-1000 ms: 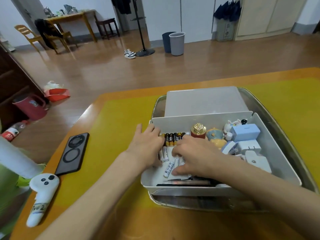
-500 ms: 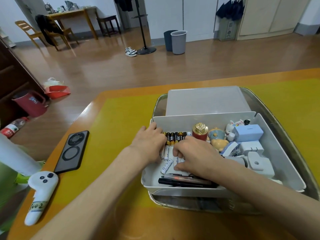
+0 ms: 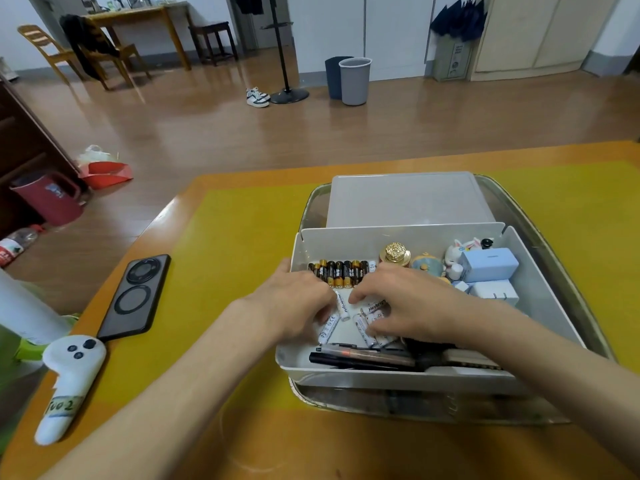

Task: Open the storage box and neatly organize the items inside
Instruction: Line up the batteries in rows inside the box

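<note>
Both my hands down in the open storage box, among loose white batteries.

Nearest me, dark slim pens (image 3: 360, 358) lie along the front wall of the smooth white plastic storage box (image 3: 540, 296), which sits in a shiny metal tray (image 3: 568, 268) on the yellow-matted table (image 3: 242, 244). My left hand (image 3: 294, 303) rests palm-down at the box's left wall, fingers curled onto the white batteries (image 3: 341, 306); whether they pinch one I cannot tell. My right hand (image 3: 412, 303) arches over the same pile, fingers bent, their tips on the small white cylinders. Beyond my knuckles a tidy row of black-and-gold batteries (image 3: 341, 271) lies against the back wall, beside a gold-capped red jar (image 3: 394, 252), round ceramic figurines (image 3: 460, 252) and boxy pale-blue and white chargers (image 3: 488, 265). The frosted lid (image 3: 401, 199) lies flat behind the box.
</note>
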Demonstrator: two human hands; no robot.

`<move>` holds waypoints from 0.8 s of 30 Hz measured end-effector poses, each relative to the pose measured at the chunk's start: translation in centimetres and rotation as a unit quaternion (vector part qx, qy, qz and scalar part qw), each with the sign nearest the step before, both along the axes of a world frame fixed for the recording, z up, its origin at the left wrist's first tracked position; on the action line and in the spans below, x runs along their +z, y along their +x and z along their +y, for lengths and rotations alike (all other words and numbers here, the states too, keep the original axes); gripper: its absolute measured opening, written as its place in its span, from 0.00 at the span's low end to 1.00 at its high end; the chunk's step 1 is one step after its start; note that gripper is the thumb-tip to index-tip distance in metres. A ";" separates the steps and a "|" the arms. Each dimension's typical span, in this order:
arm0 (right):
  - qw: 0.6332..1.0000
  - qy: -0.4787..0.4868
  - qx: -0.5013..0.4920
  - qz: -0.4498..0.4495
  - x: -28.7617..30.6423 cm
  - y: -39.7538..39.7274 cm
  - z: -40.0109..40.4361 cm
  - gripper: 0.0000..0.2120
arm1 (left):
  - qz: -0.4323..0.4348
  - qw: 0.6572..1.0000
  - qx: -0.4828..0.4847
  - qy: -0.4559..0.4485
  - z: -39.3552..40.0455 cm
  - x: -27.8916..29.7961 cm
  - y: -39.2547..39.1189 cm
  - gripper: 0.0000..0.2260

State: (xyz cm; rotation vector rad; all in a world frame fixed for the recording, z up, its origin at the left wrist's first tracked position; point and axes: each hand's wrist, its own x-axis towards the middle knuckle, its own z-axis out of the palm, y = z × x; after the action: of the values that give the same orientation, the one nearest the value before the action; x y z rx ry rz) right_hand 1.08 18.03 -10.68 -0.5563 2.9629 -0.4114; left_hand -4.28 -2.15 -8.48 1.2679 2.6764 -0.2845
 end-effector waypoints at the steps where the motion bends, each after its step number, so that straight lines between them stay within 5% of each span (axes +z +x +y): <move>1: 1.000 0.018 0.015 -0.002 0.1 0.2 0.2 0.24 | -0.005 1.000 -0.001 -0.005 0.0 0.0 0.1 0.06; 5: 0.996 0.069 0.061 0.019 -0.3 0.8 -0.2 0.25 | -0.003 0.999 -0.008 -0.034 0.0 0.1 0.5 0.16; 24: 0.997 0.064 0.012 0.033 -1.2 -0.4 -1.9 0.19 | 0.024 0.998 -0.023 -0.061 0.1 -0.4 1.2 0.20</move>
State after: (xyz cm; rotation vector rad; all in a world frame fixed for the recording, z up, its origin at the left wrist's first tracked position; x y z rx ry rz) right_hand 0.64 16.12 -11.84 -0.6025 3.0150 -0.2031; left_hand -3.13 -2.09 -8.85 1.3040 2.6255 -0.4837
